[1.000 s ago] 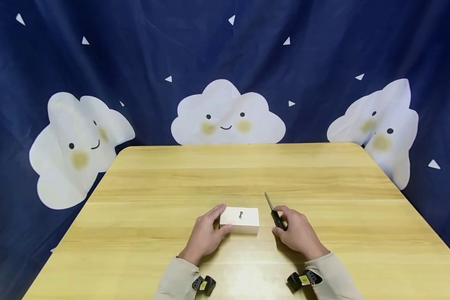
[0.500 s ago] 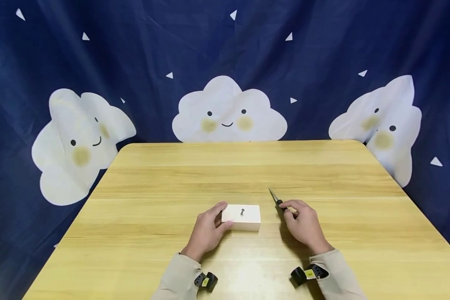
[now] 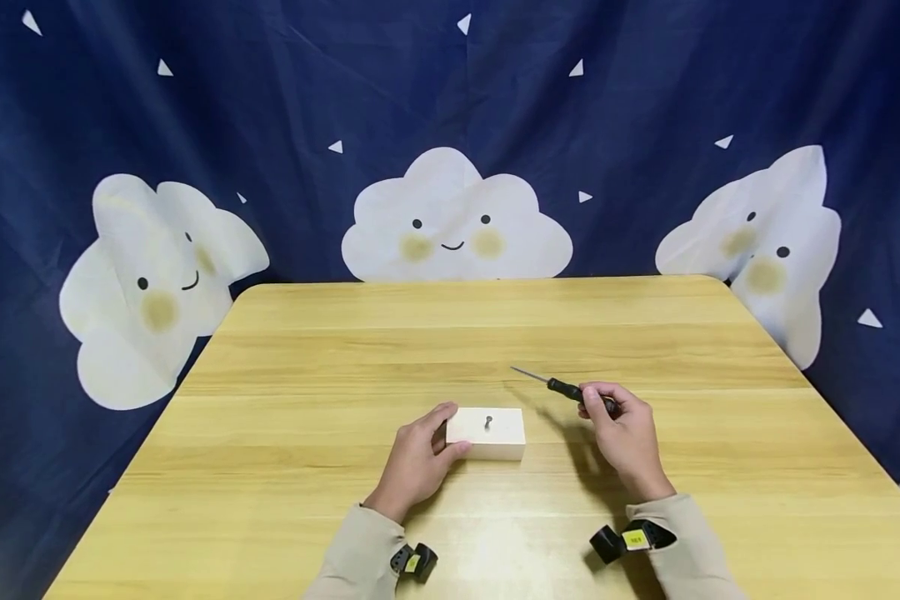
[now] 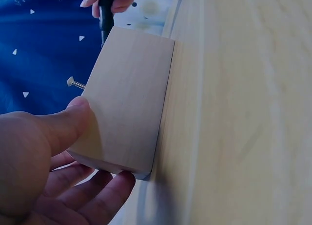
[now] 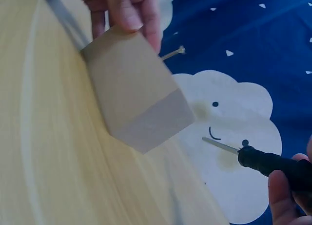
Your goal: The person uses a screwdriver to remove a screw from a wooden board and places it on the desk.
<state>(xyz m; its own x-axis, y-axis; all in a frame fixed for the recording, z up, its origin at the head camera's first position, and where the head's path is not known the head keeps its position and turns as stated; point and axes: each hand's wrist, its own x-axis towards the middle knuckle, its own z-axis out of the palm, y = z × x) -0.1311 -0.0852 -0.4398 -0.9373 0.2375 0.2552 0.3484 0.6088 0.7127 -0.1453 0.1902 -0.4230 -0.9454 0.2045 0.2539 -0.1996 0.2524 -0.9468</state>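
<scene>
A pale wooden block (image 3: 487, 437) rests on the table, a screw (image 3: 488, 422) standing upright out of its top face. Its left end is gripped by my left hand (image 3: 415, 462), thumb on the near side and fingers round the far side. The left wrist view shows the screw (image 4: 76, 83) with its threads partly exposed. My right hand (image 3: 626, 433) holds a black-handled screwdriver (image 3: 566, 389) above the table, right of the block. Its shaft points left and away; in the right wrist view the screwdriver (image 5: 273, 164) is apart from the block and screw.
The light wood-grain table (image 3: 307, 367) reaches to a dark blue curtain (image 3: 285, 100) with white clouds at its back and sides. A small black wrist camera (image 3: 420, 562) sits on the left cuff, another wrist camera (image 3: 607, 543) on the right.
The right hand has lifted the screwdriver off the table and moved right, and the screwdriver has swung so its tip points more to the left. The left hand keeps holding the block.
</scene>
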